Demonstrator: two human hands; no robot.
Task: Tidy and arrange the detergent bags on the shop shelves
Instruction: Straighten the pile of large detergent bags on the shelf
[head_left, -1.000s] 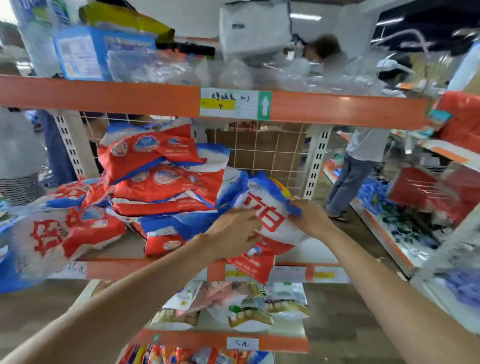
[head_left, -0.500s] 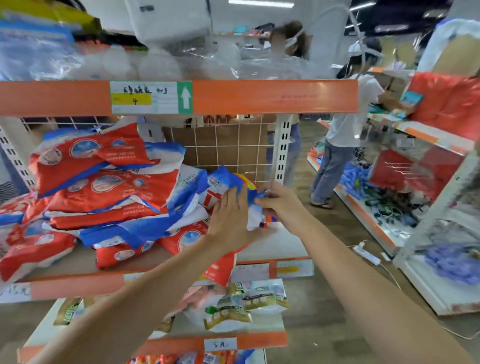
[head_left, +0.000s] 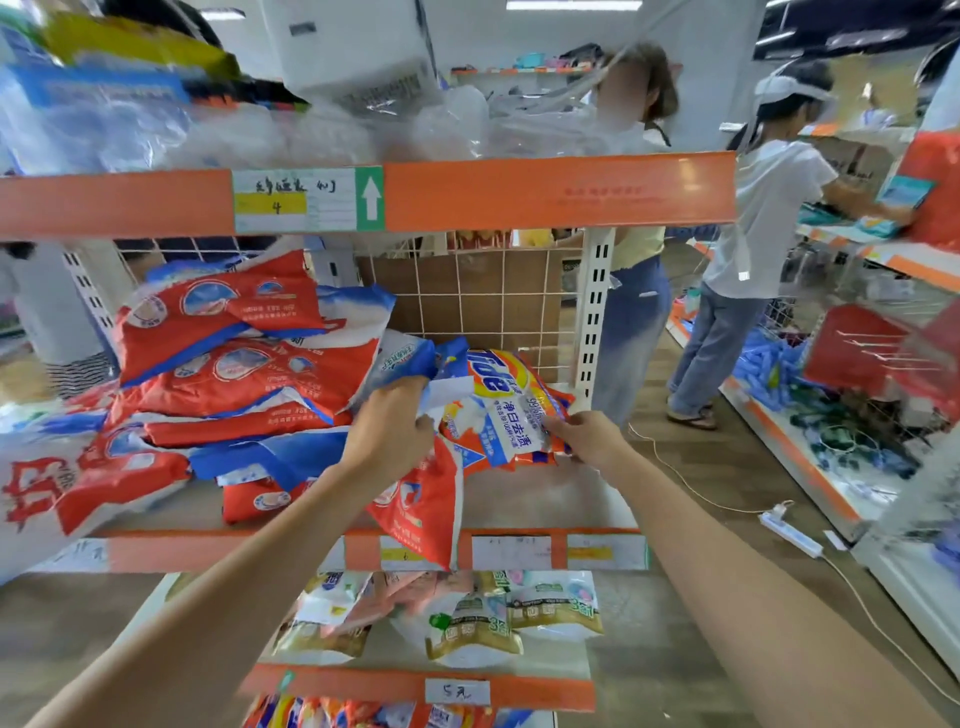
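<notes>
The person stood before the middle shelf. The left hand gripped the upper edge of a red and white detergent bag, which hung over the front of the shelf. The right hand pinched the lower corner of an orange Tide bag, which lay on the shelf, just beside the untidy pile of red bags. Both bags looked soft and slack, probably rather heavy with powder, with smooth film that could slip. I think it was safer to hold them by the sealed edges, or to support them from below.
</notes>
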